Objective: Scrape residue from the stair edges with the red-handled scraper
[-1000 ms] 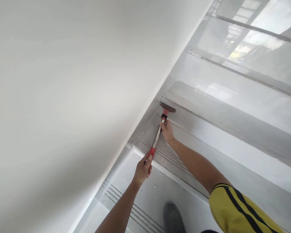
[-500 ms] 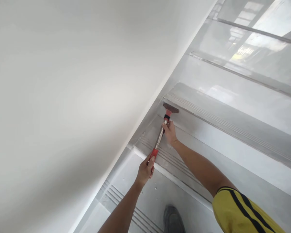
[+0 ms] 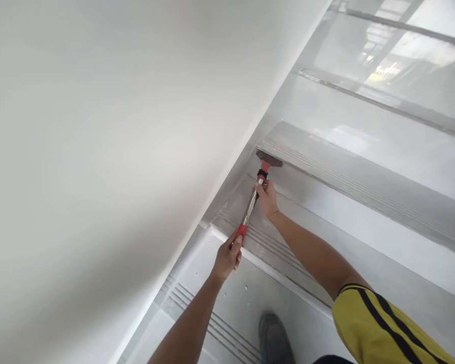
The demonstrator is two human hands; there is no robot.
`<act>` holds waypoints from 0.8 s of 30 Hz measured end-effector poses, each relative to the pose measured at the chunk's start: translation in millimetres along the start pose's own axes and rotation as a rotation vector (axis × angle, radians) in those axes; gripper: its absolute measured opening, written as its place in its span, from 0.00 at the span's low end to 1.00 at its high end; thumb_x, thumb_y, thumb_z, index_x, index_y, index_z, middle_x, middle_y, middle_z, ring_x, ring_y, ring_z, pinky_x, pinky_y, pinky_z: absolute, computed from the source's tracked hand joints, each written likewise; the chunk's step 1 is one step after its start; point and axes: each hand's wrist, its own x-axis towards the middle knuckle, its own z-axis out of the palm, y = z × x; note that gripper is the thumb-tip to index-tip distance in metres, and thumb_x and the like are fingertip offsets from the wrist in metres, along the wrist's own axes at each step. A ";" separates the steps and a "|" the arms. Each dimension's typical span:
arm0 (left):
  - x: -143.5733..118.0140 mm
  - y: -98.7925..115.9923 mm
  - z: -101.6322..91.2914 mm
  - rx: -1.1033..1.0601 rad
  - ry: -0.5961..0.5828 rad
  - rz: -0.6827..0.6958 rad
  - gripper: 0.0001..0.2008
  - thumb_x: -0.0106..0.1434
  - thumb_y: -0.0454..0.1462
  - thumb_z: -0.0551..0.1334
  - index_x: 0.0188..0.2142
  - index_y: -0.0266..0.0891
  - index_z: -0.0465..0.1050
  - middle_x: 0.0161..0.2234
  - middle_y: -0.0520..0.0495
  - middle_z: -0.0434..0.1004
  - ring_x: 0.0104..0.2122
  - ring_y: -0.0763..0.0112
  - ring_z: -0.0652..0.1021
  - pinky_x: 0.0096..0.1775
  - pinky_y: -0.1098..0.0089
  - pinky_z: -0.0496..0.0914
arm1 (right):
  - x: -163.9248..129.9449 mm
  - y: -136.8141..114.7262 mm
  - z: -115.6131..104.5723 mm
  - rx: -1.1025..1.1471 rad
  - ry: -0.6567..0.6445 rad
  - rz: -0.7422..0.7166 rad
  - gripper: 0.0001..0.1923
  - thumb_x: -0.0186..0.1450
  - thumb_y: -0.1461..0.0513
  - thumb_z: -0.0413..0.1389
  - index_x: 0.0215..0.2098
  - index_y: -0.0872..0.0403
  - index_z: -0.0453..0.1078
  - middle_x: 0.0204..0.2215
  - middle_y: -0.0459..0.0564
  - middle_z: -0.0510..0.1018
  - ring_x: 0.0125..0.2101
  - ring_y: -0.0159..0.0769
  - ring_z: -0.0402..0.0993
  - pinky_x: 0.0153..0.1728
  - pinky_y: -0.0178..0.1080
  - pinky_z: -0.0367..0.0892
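A long-handled scraper (image 3: 252, 205) with a red grip, a worn metal shaft and a wide dark head is held in both hands. My left hand (image 3: 227, 257) is closed around the red grip at its lower end. Higher up, my right hand (image 3: 267, 198) pinches the shaft just below the black band near the head. The scraper's head lies against the upper part of a stair riser (image 3: 318, 194), by the grooved step edge and close to the wall corner. Whether the blade touches the surface I cannot tell.
A smooth white wall (image 3: 117, 151) fills the left side, with a skirting strip along the stairs. Pale glossy steps (image 3: 364, 124) rise toward the upper right. A dark shoe (image 3: 275, 338) stands on a lower step, where small white crumbs (image 3: 246, 287) lie.
The view has shifted slightly, so the stairs sit a little higher in the picture. Both hands keep their hold on the scraper, and its head is now closer to the step edge.
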 end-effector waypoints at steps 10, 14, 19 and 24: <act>-2.0 -1.7 0.0 -0.013 0.007 -0.023 0.36 0.58 0.56 0.53 0.60 0.40 0.54 0.14 0.60 0.60 0.10 0.81 0.60 0.12 0.78 0.54 | 0.4 2.3 0.8 -0.002 -0.008 0.014 0.16 0.56 0.51 0.55 0.33 0.52 0.58 0.20 0.39 0.63 0.21 0.29 0.60 0.23 0.33 0.57; -3.4 -0.4 1.1 -0.020 0.001 -0.058 0.37 0.58 0.56 0.52 0.61 0.38 0.52 0.13 0.61 0.59 0.09 0.81 0.59 0.12 0.78 0.54 | -1.6 2.2 -0.1 -0.015 -0.018 0.046 0.17 0.55 0.51 0.55 0.32 0.52 0.57 0.19 0.39 0.63 0.21 0.29 0.60 0.23 0.34 0.57; -3.9 4.0 -2.4 -0.008 0.001 -0.041 0.37 0.57 0.56 0.54 0.61 0.39 0.54 0.13 0.60 0.60 0.10 0.81 0.60 0.12 0.78 0.55 | -1.9 1.1 0.4 -0.010 0.023 0.016 0.16 0.56 0.52 0.56 0.33 0.52 0.58 0.21 0.40 0.63 0.21 0.29 0.60 0.23 0.34 0.58; -2.8 3.6 -4.3 -0.010 -0.004 -0.059 0.38 0.58 0.56 0.53 0.61 0.38 0.53 0.13 0.60 0.60 0.09 0.81 0.59 0.12 0.78 0.54 | -2.0 -0.8 2.3 -0.022 0.027 0.053 0.15 0.55 0.52 0.56 0.31 0.52 0.58 0.19 0.39 0.63 0.21 0.29 0.60 0.22 0.33 0.58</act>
